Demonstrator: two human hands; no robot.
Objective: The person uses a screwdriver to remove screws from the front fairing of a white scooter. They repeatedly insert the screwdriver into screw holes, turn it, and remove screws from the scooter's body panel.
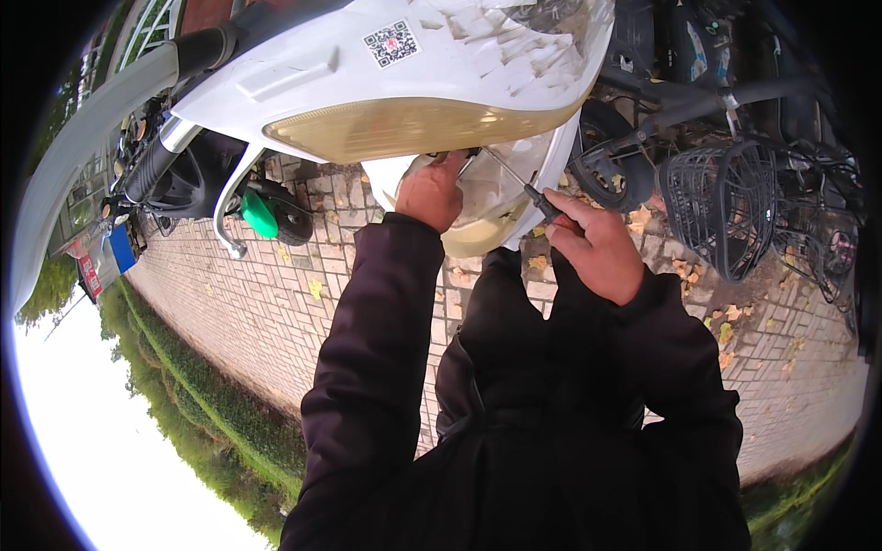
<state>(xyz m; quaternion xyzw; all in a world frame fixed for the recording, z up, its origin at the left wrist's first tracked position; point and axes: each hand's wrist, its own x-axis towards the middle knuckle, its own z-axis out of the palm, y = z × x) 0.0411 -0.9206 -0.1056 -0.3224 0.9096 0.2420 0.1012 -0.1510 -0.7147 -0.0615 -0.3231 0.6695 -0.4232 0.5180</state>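
Observation:
A white scooter body [312, 69] with a square printed code and a long cream-coloured translucent strip [386, 127] fills the top of the view. My left hand [429, 191] reaches up beneath the strip, fingers curled by a small dark part; what they grip is hidden. My right hand [597, 243] holds a screwdriver [544, 204] by its black handle, with its metal shaft slanting up-left toward the dark part beside my left fingers. Around and behind the shaft is an open pale lower panel [496, 193] with a cream lower section.
Parked bikes with a black wire basket [712, 207] stand at right, a dark scooter with a green part [259, 214] at left. A curved grey tube [78, 133] arcs down the left. Paving [211, 294] with fallen leaves lies below, bordered by a hedge [193, 386].

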